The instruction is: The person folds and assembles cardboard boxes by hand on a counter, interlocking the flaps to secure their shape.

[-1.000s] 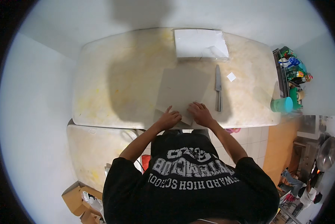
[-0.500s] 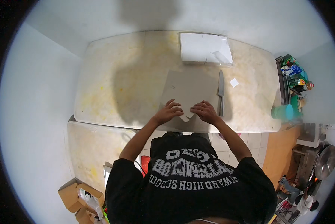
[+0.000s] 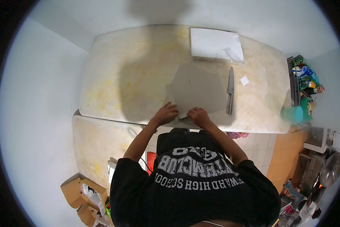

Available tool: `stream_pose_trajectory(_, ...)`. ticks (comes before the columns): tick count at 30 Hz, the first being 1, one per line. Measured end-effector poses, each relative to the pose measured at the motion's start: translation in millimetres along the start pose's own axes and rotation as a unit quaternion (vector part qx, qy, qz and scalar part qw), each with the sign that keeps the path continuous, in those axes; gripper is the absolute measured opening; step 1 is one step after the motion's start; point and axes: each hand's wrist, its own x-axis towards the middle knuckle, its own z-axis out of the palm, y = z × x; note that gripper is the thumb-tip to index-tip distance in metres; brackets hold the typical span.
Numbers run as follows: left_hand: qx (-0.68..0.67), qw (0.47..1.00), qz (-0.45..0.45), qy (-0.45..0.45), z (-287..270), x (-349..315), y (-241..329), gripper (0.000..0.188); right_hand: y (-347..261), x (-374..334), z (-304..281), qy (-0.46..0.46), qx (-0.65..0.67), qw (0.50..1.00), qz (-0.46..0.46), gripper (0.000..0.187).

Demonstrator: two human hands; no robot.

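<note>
A grey-beige sheet point(image 3: 198, 89) of paper or thin card lies on the table, turned at an angle, with a short dark line or slit near its upper middle. At the sheet's near left edge, my left hand point(image 3: 167, 114) bends its fingers together on the sheet. Just to the right, my right hand point(image 3: 198, 116) has its fingers pressed together on the near edge, where a small part is bent over. Its fingertips hide part of that fold. Right of the sheet, untouched, lies a kitchen knife point(image 3: 231, 90), blade pointing away from me.
A small white square point(image 3: 244, 80) lies beyond the knife. A flat white pack point(image 3: 217, 44) in clear plastic sits at the back. A teal cup point(image 3: 292, 114) stands at the right edge. An opened cardboard box point(image 3: 76, 191) is at lower left, beside a second table point(image 3: 98, 142).
The sheet has been turned, so its corners point differently. My hands have shifted along its near edge, with the left fingers drawn in closer together. The whole view has moved slightly.
</note>
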Motion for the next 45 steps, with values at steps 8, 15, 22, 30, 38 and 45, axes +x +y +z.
stream_pose_trajectory(8,0.017,0.980,-0.106,0.166,7,6,11,0.025,-1,-7,1,0.103,0.000,0.991,0.081,0.018)
stream_pose_trajectory(15,-0.022,0.988,-0.102,0.117,10,31,21,0.033,-1,-12,-14,0.105,0.003,0.989,0.104,0.030)
stream_pose_trajectory(22,-0.148,0.956,-0.157,0.198,24,28,22,0.027,-4,17,17,0.136,0.003,0.989,0.060,0.035)
stream_pose_trajectory(30,-0.143,0.943,-0.185,0.238,44,19,21,0.028,10,47,-1,-0.067,-0.018,0.998,0.004,0.016)
stream_pose_trajectory(38,-0.064,0.958,-0.201,0.194,35,21,23,0.026,10,53,13,-0.024,0.037,0.999,0.032,0.017)
stream_pose_trajectory(45,-0.138,0.924,-0.307,0.179,22,30,28,0.027,17,75,9,0.017,0.159,0.971,0.180,0.021)
